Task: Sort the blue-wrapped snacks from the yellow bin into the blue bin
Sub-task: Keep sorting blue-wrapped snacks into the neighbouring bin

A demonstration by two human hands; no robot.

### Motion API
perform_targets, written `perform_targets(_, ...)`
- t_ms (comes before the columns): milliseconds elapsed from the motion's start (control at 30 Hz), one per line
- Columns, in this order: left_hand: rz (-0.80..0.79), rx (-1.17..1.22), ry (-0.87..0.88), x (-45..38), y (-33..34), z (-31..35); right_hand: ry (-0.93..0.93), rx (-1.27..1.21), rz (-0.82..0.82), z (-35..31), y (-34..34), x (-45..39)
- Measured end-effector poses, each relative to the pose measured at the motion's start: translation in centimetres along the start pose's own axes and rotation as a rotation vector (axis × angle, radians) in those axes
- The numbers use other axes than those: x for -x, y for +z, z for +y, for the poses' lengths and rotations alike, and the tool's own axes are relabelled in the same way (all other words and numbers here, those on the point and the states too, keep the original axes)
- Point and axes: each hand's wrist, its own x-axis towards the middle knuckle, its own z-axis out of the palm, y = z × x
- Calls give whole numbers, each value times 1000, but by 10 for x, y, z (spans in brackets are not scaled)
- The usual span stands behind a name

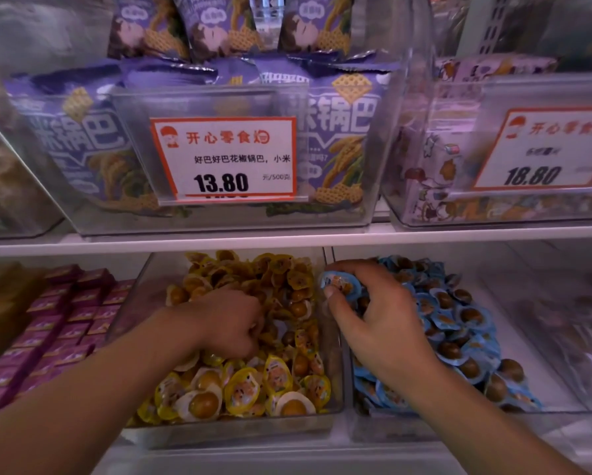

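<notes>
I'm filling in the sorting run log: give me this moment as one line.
left hand: digging in yellow bin | right hand: holds blue-wrapped snack over blue bin | step: dropping off

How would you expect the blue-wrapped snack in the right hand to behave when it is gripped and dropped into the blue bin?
The blue-wrapped snack is pinched by the right hand at its fingertips alone, so it is probably light. Its glossy film looks slippery and may crinkle at the flat rim. The round brown centre seen on its neighbours in the blue bin suggests a firm core, which is unlikely to roll far.
</notes>
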Motion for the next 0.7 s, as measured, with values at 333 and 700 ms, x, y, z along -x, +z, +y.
perform_targets(333,185,-126,-176,-37,17,31,-21,50,16,2,3,-1)
perform_targets(700,447,296,-167,-22,22,13,-18,30,23,0,5,-1)
